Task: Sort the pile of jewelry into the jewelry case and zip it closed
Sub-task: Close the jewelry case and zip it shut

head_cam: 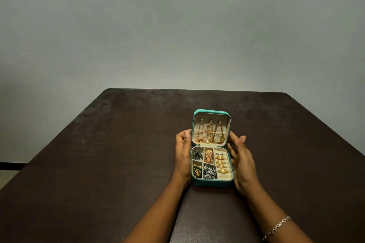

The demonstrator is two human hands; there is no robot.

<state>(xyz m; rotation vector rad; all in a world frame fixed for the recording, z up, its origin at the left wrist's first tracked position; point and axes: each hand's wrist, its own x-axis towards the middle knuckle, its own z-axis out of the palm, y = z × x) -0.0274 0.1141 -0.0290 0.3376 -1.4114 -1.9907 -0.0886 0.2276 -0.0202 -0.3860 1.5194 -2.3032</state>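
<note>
Jewelry case open, lower centre of the frame, a hand on each side.
The teal jewelry case (212,182) sat on the dark table (98,154), with chains (210,134) in its raised lid (211,113). The left hand (182,150) gripped the lid's left edge. The right hand (240,162) lay wide, fingers straight, beside the right edge.
</note>
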